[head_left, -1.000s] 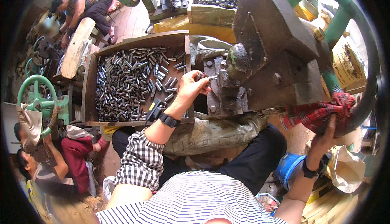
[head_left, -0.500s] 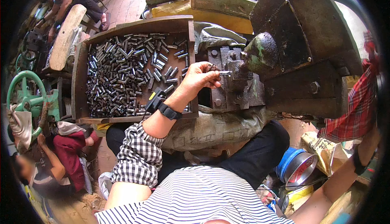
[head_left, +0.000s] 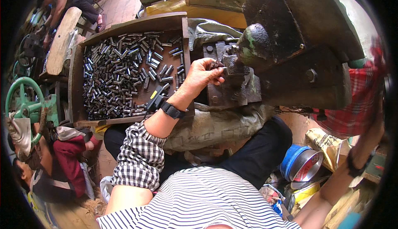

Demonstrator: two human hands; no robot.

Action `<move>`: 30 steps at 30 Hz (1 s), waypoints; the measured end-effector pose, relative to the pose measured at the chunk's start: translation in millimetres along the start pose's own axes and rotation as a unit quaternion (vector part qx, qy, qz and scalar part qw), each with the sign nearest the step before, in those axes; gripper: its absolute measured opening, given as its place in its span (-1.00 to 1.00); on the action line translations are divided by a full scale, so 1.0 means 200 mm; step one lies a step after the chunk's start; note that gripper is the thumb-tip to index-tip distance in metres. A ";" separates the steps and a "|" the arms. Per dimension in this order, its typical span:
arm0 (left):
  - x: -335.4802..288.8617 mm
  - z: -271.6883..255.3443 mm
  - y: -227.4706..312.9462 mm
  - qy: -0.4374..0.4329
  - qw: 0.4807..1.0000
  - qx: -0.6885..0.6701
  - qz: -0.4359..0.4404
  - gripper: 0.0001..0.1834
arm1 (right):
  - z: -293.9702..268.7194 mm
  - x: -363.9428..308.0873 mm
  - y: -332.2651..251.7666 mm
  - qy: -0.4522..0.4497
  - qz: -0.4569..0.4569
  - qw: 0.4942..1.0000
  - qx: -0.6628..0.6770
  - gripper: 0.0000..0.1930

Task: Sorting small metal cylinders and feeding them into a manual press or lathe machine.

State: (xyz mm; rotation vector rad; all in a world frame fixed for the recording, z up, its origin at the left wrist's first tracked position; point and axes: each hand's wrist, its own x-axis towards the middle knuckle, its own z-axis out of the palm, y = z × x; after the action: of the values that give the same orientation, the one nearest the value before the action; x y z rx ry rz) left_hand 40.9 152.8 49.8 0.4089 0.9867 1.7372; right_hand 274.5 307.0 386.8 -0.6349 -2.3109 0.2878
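Steel tube [head_left: 217, 64]: we pinch it in our left hand [head_left: 203, 74], fingers closed on it, right at the die block [head_left: 232, 77] under the ram [head_left: 253, 46].
Right hand: we cannot see it; only the forearm [head_left: 352, 166] rises at the edge toward a red checked cloth [head_left: 356, 104], so its grip we cannot tell.
Axis: too hidden by our fingers to tell which way the tube's length runs.
Doing it well: we judge we should seat the tube squarely and pull our fingers away from the ram.
Tray [head_left: 76, 71]: beyond our wrist, full of loose tubes [head_left: 120, 75] lying every way.
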 end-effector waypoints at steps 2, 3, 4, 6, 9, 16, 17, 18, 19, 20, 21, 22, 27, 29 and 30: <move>0.01 -0.02 -0.01 0.011 0.999 0.031 0.035 -0.88 | -0.02 -0.31 0.32 0.069 0.057 0.996 0.027 -0.39; 0.02 0.00 -0.01 0.011 0.998 0.043 0.041 -0.89 | -0.01 -0.46 0.46 0.092 0.074 0.993 0.021 -0.33; 0.04 0.02 -0.03 0.002 0.998 0.041 0.042 -0.89 | -0.01 -0.61 0.55 0.107 0.079 0.991 0.008 -0.28; 0.06 0.03 -0.05 0.003 0.996 0.060 0.067 -0.89 | 0.11 -0.78 0.62 0.054 0.045 0.997 -0.043 -0.18; 0.02 -0.02 -0.03 0.034 0.987 0.141 0.064 -0.89 | 0.14 -0.47 0.35 0.046 0.068 0.980 0.180 -0.25; -0.09 -0.03 0.08 0.040 0.958 0.283 0.031 -0.77 | -0.06 -0.11 -0.02 0.007 0.132 0.972 0.192 -0.44; -0.07 -0.04 0.08 0.019 0.965 0.260 0.012 -0.69 | -0.06 -0.07 -0.06 0.005 0.129 0.975 0.180 -0.45; -0.07 -0.04 0.08 0.019 0.966 0.259 0.012 -0.69 | -0.06 -0.05 -0.09 0.005 0.126 0.977 0.171 -0.45; -0.07 -0.04 0.08 -0.025 0.990 0.140 0.007 -0.66 | -0.06 -0.03 -0.12 0.003 0.126 0.979 0.164 -0.45; -0.07 -0.04 0.07 -0.068 0.997 0.020 0.002 -0.64 | -0.05 -0.02 -0.13 0.001 0.124 0.980 0.157 -0.45; -0.07 -0.06 0.07 -0.091 0.996 0.002 0.004 -0.62 | -0.05 -0.01 -0.14 0.001 0.124 0.980 0.154 -0.45; -0.07 -0.07 0.06 -0.091 0.996 0.002 0.003 -0.62 | -0.04 -0.01 -0.15 0.002 0.123 0.981 0.150 -0.45; -0.06 -0.06 0.06 -0.073 0.997 -0.018 -0.009 -0.66 | -0.03 -0.02 -0.14 0.010 0.124 0.983 0.138 -0.43; -0.05 -0.06 0.05 -0.073 0.997 -0.014 -0.020 -0.68 | 0.01 -0.03 -0.17 0.010 0.122 0.983 0.138 -0.42; -0.04 -0.06 0.04 -0.057 0.998 -0.003 -0.008 -0.72 | 0.04 -0.03 -0.19 0.036 0.139 0.980 0.137 -0.39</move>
State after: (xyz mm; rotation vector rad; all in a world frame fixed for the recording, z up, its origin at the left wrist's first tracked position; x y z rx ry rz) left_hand 30.9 139.7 50.9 0.4903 0.9009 1.6818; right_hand 259.3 271.7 392.8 -0.8113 -2.0621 0.6892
